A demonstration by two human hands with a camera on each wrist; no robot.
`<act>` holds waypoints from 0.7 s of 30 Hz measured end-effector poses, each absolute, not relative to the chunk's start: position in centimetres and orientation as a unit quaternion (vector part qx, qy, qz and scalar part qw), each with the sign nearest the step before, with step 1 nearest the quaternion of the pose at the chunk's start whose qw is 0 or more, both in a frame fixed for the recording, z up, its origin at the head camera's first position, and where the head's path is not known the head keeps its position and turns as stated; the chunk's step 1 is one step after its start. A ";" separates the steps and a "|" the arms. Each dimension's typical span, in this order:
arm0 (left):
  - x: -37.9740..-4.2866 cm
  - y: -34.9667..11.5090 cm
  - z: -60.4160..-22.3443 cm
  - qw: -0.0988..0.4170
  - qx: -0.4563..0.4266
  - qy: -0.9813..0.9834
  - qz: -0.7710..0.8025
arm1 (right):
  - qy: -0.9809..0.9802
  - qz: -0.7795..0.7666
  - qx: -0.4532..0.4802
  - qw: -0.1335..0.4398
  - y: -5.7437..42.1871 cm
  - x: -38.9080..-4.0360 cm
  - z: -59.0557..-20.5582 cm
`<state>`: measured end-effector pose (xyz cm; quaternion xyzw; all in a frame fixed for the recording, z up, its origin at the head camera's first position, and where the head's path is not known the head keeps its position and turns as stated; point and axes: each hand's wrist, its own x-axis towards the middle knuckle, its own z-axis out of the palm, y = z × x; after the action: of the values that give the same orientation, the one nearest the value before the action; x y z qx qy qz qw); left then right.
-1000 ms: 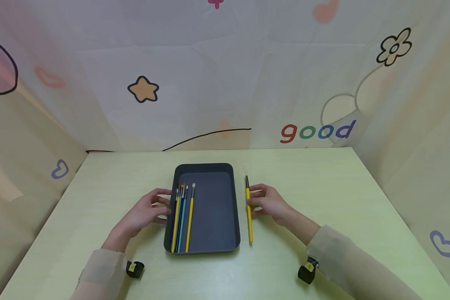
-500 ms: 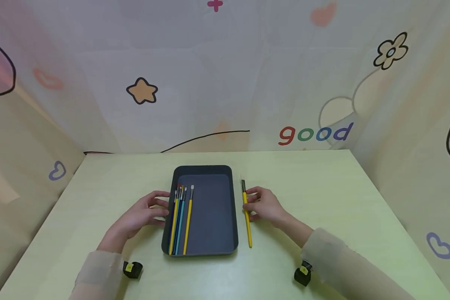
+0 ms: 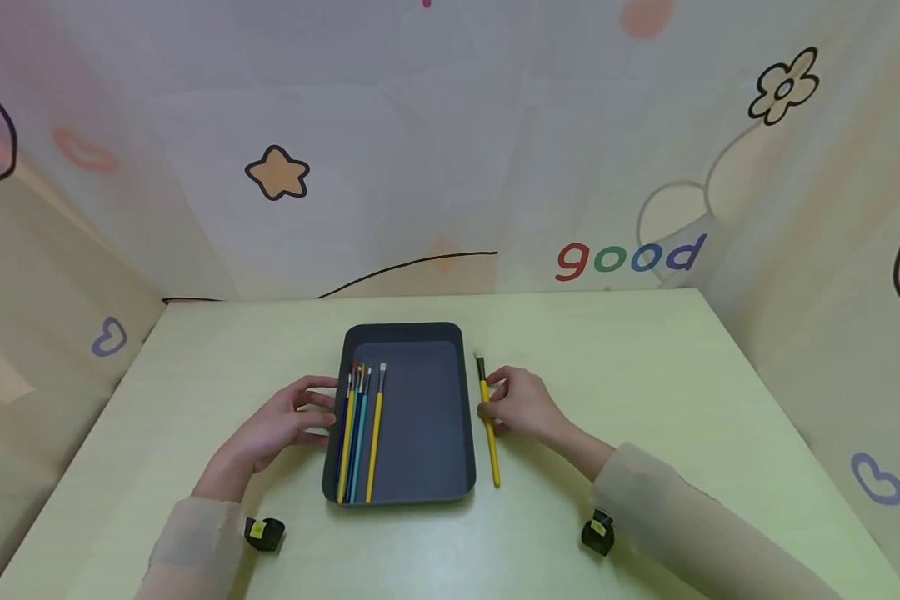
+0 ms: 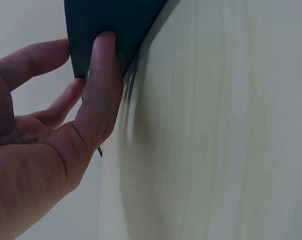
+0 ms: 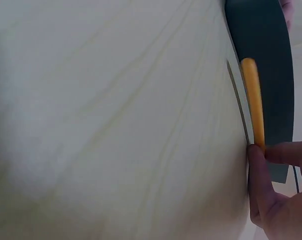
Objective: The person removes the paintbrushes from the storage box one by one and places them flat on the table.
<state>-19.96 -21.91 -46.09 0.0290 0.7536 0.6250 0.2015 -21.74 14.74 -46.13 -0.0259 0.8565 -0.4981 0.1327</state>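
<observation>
My right hand (image 3: 523, 403) pinches a yellow-handled paintbrush (image 3: 492, 450) between thumb and fingers, just right of the dark grey tray (image 3: 435, 497). The brush stands nearly parallel to the tray's right side, bristles toward the far end; its handle end (image 5: 253, 95) shows in the right wrist view. Inside the tray along its left side lie several paintbrushes, blue, teal and yellow; one yellow paintbrush (image 3: 375, 446) lies slightly apart. My left hand (image 3: 288, 422) rests spread fingers against the tray's left outer wall. In the left wrist view, fingertips touch the dark wall (image 4: 111, 20).
The tray stands mid-table on a pale wooden tabletop (image 3: 607, 358). A printed curtain (image 3: 420, 167) closes off the back and both sides. Black wrist cameras (image 3: 265, 534) hang by both sleeves.
My right hand has moved slightly left with the yellow paintbrush, which is nearer the tray's right edge. My left hand stays by the tray. The head view has shifted a little.
</observation>
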 end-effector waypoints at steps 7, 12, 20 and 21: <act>-20.0 -21.8 -45.8 0.202 0.030 0.754 0.624 | 0.882 -0.454 -0.050 0.115 14.8 -21.9 -46.0; -20.0 -21.8 -45.9 0.202 0.033 0.754 0.624 | 0.893 -0.433 -0.056 0.108 14.8 -21.8 -46.0; -20.0 -21.9 -46.0 0.204 0.028 0.754 0.623 | 0.901 -0.418 -0.064 0.091 15.0 -21.8 -45.7; -20.0 -21.9 -45.9 0.204 0.028 0.754 0.624 | 0.901 -0.419 -0.066 0.088 15.0 -21.8 -45.6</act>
<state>-19.96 -21.88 -45.94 0.0280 0.7541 0.6236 0.2039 -21.84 15.01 -45.56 -0.0655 0.9012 -0.4193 0.0882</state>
